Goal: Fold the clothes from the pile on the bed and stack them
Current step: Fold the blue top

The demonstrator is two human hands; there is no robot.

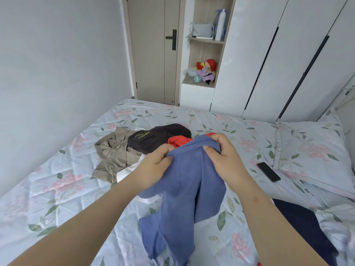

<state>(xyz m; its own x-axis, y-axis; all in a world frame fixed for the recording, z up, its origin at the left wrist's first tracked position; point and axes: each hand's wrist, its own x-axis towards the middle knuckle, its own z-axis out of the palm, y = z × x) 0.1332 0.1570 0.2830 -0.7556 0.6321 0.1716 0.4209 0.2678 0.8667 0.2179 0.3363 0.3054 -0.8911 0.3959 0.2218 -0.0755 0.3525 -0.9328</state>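
Both hands pinch the top edge of a blue garment [184, 187]: the left hand [155, 164] bunches it at one side, the right hand [222, 156] curls over the other. The cloth hangs down above the bed [63, 189]. Behind the hands lies the pile [134, 148] of tan, black, red and white clothes. A phone [268, 172] rests near the pillow [311, 148]; a dark garment [307, 227] lies at right.

the pile [119, 150] lies on the bed [57, 189] behind the garment [184, 181], the phone [268, 171] to its right.
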